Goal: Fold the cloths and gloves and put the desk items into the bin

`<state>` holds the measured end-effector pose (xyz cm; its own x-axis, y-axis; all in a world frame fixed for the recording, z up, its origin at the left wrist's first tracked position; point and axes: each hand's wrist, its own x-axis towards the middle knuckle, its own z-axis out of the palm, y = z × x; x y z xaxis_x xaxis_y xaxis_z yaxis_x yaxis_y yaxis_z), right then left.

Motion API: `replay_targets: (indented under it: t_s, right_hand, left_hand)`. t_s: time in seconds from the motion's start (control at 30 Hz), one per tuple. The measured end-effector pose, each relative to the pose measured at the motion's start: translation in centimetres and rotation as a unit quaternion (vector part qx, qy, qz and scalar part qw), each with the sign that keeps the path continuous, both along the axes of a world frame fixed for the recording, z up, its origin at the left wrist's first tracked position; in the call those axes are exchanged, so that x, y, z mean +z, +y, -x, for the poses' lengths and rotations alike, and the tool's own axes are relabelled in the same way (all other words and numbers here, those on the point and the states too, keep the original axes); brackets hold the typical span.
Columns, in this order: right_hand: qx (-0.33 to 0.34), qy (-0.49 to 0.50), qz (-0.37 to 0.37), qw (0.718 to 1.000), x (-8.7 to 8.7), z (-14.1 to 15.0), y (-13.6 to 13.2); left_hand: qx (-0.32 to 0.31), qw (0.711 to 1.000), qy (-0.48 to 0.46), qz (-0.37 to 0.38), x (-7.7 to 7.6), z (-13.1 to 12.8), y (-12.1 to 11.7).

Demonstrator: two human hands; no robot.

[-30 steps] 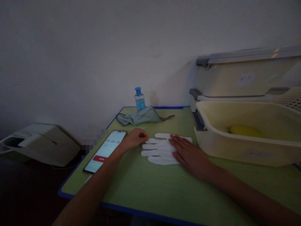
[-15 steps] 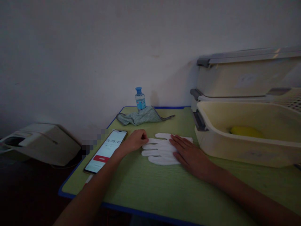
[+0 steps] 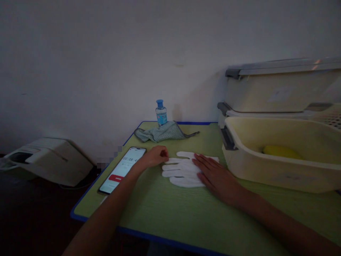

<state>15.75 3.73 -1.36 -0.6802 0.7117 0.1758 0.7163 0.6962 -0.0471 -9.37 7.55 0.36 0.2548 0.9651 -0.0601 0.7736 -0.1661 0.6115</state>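
Note:
A white cloth glove lies flat on the green table, its fingers pointing left. My left hand is closed in a pinch at the tip of one of the glove's upper fingers. Across the palm and cuff of the glove, my right hand rests flat with its fingers stretched out, covering part of the cloth. Left of my left hand is a phone with a running timer on its screen, partly hidden by my forearm.
Behind the glove lie a crumpled grey-green cloth and a blue-capped bottle. On the right stands a cream basin holding a yellow item, with a lidded storage box behind. A blue edge borders the table.
The view has shifted slightly, so everything sits a little further right. Both hands keep their places on the glove.

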Motion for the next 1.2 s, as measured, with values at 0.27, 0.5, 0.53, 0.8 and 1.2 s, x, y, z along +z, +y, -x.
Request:
replay_targets:
  t_s: [0.27, 0.5, 0.53, 0.8, 1.2]
  right_hand:
    - [0.002, -0.003, -0.003, 1.000, 0.1, 0.0, 0.0]
    - [0.004, -0.005, -0.001, 1.000, 0.2, -0.1, -0.1]
    - [0.006, 0.002, 0.000, 1.000, 0.2, -0.1, -0.1]
    - [0.006, 0.007, 0.007, 1.000, 0.0, -0.2, 0.0]
    - [0.007, 0.010, 0.004, 1.000, 0.1, -0.2, 0.0]
  left_hand:
    - [-0.038, 0.996, -0.069, 0.046, 0.1, -2.9, 3.5]
    - [-0.056, 0.988, -0.128, 0.072, -0.6, -2.9, 4.0]
    - [-0.055, 0.986, -0.137, 0.075, -0.8, -2.8, 4.0]
    - [-0.016, 0.980, -0.184, 0.079, -1.2, -2.6, 4.1]
    - [0.018, 0.980, -0.190, 0.058, -1.8, -2.7, 4.4]
